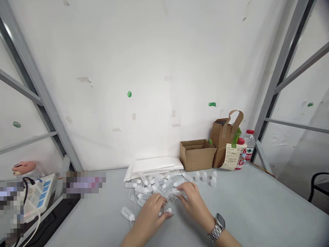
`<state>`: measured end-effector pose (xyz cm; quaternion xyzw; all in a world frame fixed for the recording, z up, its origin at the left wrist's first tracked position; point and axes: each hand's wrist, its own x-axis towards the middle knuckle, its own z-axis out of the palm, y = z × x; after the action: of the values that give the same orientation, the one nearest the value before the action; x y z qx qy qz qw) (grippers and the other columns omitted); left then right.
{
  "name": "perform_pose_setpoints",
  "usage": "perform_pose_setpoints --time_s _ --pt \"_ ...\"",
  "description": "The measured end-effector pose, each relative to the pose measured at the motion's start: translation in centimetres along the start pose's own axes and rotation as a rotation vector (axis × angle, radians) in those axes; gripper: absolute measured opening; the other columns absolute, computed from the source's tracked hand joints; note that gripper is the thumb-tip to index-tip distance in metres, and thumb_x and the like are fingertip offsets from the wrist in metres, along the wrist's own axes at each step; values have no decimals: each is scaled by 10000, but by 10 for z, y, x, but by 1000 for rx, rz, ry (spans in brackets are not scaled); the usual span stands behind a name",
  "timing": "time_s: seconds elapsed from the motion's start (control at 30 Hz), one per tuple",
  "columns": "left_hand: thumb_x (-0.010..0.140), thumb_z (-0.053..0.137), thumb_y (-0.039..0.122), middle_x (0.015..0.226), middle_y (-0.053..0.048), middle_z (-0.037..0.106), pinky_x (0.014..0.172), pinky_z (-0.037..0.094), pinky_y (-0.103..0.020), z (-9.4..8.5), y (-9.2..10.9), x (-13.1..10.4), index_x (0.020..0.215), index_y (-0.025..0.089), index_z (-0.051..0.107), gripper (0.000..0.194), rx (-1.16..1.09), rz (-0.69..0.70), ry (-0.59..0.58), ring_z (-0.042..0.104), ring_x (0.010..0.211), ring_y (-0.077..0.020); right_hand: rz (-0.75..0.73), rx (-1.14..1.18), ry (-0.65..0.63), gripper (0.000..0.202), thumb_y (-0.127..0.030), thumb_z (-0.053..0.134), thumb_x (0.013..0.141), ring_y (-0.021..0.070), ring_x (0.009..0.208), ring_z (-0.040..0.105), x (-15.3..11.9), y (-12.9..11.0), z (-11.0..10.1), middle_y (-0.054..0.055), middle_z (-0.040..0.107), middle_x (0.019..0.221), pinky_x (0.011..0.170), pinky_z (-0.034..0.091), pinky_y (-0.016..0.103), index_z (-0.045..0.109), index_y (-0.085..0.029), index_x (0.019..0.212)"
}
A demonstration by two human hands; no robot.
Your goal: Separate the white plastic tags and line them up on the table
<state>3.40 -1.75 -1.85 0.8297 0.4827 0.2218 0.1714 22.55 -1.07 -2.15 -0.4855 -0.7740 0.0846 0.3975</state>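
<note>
**Small Bottles: Hand Positions and Surrounding Containers**

Containers: An open-topped brown cardboard box (pixel 199 159) stands at the far edge of the grey flat surface (pixel 257 206); its contents cannot be made out. Right of it, toward the far right corner, stands a brown paper bag with a looped handle (pixel 218 145), contents likewise indiscernible. A printed off-white slip (pixel 230 157) hangs at the bag's front. Beside the bag are a white-and-red container with a red top (pixel 242 154) and a clear plastic bottle with a red cap (pixel 249 142).

Bottles: A pile of small translucent plastic bottles (pixel 157 179) lies near the middle of the far edge, in front of a stack of flat white packets (pixel 154 166). The bottles are cylindrical; many carry white caps and thin white strands. One capped bottle (pixel 127 213) lies apart, left of the left hand. Four small translucent upright pieces (pixel 204 177) stand in front of the box.

Hands: The right hand (pixel 192 197) pinches a translucent bottle (pixel 177 191) between thumb and fingers at the pile's right side. The left hand (pixel 154 210) has curled fingers, its thumb beside a white cap (pixel 169 210); whether they grip it cannot be determined.
</note>
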Motion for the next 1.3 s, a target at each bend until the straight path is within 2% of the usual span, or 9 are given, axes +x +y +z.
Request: perform_pose_setpoints --time_s 0.1,0.17,0.37,0.63,0.83,0.93,1.07,1.2,1.3 --pt "760 582 344 1005 -60 558 827 403 -334 -1 -2 2 1257 242 407 536 -72 -23 82 510 918 -209 -17 52 -71 176 -116 531 786 205 908 540 0 -6 -4 30 623 898 882 375 397 553 -217 928" --pt "768 577 334 1045 -60 540 855 401 -348 -1 -3 2 1309 287 339 593 -80 10 96 498 965 -213 -39 91 -146 186 -127 534 791 201 930 528 -1 -11 -7 28 622 914 883 381 378 561 -229 944" --pt "811 516 202 891 -54 570 758 427 -315 3 -5 1 887 223 646 152 42 127 112 524 858 -196 -109 82 -251 322 -9 477 741 189 935 525 -3 -18 -7 21 615 910 921 349 366 541 -227 968" --pt "846 461 174 734 -15 599 713 413 -291 4 -2 2 720 189 626 208 119 143 77 536 753 -165 -170 -75 -277 292 34 484 707 175 869 527 2 1 -6 21 601 849 894 357 347 539 -195 879" --pt "838 442 129 727 -24 595 692 414 -280 3 6 1 690 174 604 224 124 149 30 541 747 -166 -120 -180 -302 255 25 470 718 175 814 532 6 15 -23 12 593 784 771 401 294 550 -203 798" --pt "839 413 120 719 -31 592 671 416 -283 -3 3 0 675 171 597 252 150 149 38 538 729 -169 -1 -289 -226 222 -4 441 739 193 778 536 9 32 -39 30 594 770 725 405 310 553 -194 767" --pt "861 407 206 728 -32 592 665 421 -290 -12 -4 -1 701 183 609 259 162 97 107 542 726 -172 138 -210 -62 171 -158 451 820 205 875 548 11 52 -56 53 610 900 766 423 330 541 -203 959" --pt "837 490 269 730 -23 599 680 428 -286 -8 -4 -2 681 193 625 220 152 122 81 551 738 -169 90 -234 79 151 -283 496 820 224 903 540 11 52 -52 81 576 931 782 431 351 557 -194 925" --pt "815 533 290 726 -21 601 680 432 -284 -4 -4 -1 665 192 628 203 149 121 74 555 739 -169 259 -390 53 171 -289 487 820 223 838 563 11 48 -46 85 578 860 726 440 333 555 -168 921"
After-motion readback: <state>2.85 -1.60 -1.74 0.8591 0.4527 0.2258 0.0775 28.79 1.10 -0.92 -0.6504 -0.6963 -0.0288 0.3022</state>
